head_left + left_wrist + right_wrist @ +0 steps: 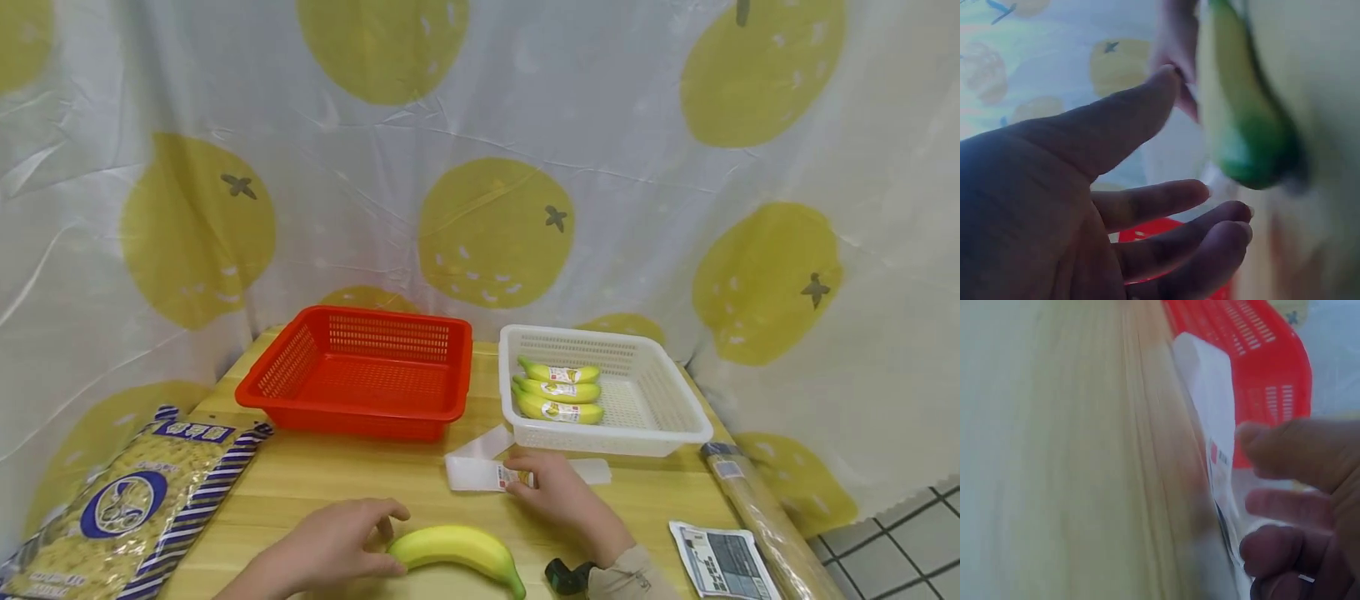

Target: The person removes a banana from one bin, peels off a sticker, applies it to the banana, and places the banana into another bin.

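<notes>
A single yellow banana (457, 550) with a green tip lies at the table's front. Beside its left end is my left hand (333, 542), thumb and fingers spread apart; in the left wrist view there is a gap between the fingers and the banana (1241, 106). Behind the banana, a white strip of labels (472, 473) lies folded on the table. My right hand (555, 492) is over that strip and hides part of it. From the right wrist, the thumb and loosely bent fingers appear beside the label strip (1210, 394), with nothing visibly pinched.
A red basket (352, 425) stands at the back left. To its right, a white basket (622, 437) holds three labelled bananas (558, 392). A large printed bag (142, 508) lies at left. A small packet (723, 558), a long wrapped roll (765, 517) and a black object (566, 577) are at right.
</notes>
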The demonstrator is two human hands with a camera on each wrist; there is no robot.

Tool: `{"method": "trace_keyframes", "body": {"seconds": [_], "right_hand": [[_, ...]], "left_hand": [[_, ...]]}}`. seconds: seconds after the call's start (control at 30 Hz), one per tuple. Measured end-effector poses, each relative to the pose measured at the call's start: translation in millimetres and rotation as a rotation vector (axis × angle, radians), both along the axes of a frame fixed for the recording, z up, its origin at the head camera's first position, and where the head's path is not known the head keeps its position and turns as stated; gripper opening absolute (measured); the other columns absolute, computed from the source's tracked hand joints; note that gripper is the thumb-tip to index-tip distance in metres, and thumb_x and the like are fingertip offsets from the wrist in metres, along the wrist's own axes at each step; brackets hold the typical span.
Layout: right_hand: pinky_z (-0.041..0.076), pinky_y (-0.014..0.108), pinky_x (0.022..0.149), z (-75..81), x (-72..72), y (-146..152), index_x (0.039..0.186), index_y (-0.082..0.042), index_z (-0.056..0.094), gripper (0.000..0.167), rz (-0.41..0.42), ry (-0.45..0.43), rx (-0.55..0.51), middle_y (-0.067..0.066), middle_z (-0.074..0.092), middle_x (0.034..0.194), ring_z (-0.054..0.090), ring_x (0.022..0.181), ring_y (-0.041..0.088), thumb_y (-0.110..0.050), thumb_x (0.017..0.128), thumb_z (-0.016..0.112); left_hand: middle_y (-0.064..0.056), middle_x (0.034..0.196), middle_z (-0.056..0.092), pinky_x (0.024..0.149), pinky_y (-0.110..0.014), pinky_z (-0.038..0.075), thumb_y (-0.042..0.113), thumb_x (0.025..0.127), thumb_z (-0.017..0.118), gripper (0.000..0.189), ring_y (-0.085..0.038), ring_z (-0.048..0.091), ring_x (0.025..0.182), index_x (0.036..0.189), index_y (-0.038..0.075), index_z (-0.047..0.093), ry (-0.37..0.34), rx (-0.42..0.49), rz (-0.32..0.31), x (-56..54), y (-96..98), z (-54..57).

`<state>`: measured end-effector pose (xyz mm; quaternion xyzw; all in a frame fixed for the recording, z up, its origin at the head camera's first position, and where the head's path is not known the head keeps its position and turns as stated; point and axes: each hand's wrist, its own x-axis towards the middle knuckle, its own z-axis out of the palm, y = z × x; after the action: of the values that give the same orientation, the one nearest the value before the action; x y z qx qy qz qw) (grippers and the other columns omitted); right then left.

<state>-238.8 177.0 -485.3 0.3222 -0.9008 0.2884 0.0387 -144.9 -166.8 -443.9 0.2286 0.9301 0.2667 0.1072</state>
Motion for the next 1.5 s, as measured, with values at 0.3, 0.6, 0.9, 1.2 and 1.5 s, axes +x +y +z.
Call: {"method": "trace_keyframes", "body": {"seconds": [0.3,0.6,0.9,1.2,1.5], "right_hand": [[0.055,0.028,0.076,-16.4,-9.4,-14,0.127,-0.006,0.071,0.042,0.046,0.068,-0.048,0.007,0.071,0.115,0.062,0.079,0.010,-0.009,0.086,0.081],[0.048,0.019,0.059,-9.4,2.6,-28,0.110,-0.013,0.078,0.022,0.054,-0.043,-0.206,-0.002,0.062,0.091,0.051,0.066,-0.001,-0.012,0.088,0.081],[0.043,0.023,0.048,-1.4,9.4,-6,0.091,-0.021,0.064,0.023,-0.183,-0.333,-0.215,-0.007,0.059,0.076,0.050,0.055,0.005,-0.042,0.096,0.072],[0.046,0.021,0.060,-0.3,6.0,-3,0.108,-0.001,0.070,0.018,-0.075,-0.443,-0.379,0.002,0.061,0.080,0.054,0.069,0.007,-0.017,0.101,0.065],[0.045,0.021,0.052,1.1,3.9,-2,0.097,0.005,0.064,0.020,-0.102,-0.494,-0.538,0.001,0.053,0.067,0.051,0.056,0.008,-0.014,0.102,0.062]], "left_hand": [[-0.007,0.139,0.058,0.067,-0.023,0.051,0.041,0.097,0.071,0.058,-0.004,0.058,0.078,0.147,0.015,0.054,0.074,0.209,-0.136,-61.9,42.4,-1.9],[0.009,0.096,0.066,0.065,-0.022,0.046,0.044,0.094,0.074,0.033,-0.002,0.055,0.076,0.119,0.024,0.068,0.181,0.222,-0.081,-81.2,66.6,-42.4],[0.015,0.073,0.053,0.056,-0.021,0.041,0.040,0.088,0.081,0.022,-0.002,0.047,0.064,0.088,0.025,0.065,0.282,0.320,0.136,-82.4,67.4,-50.8],[0.014,0.069,0.054,0.053,-0.021,0.037,0.047,0.082,0.084,0.032,-0.002,0.046,0.060,0.081,0.026,0.060,0.262,0.318,0.242,-86.0,64.3,-51.7],[0.005,0.113,0.072,0.070,-0.024,0.049,0.041,0.083,0.086,0.048,-0.009,0.064,0.087,0.125,0.022,0.071,0.444,0.276,0.167,-88.2,63.8,-51.8]]}}
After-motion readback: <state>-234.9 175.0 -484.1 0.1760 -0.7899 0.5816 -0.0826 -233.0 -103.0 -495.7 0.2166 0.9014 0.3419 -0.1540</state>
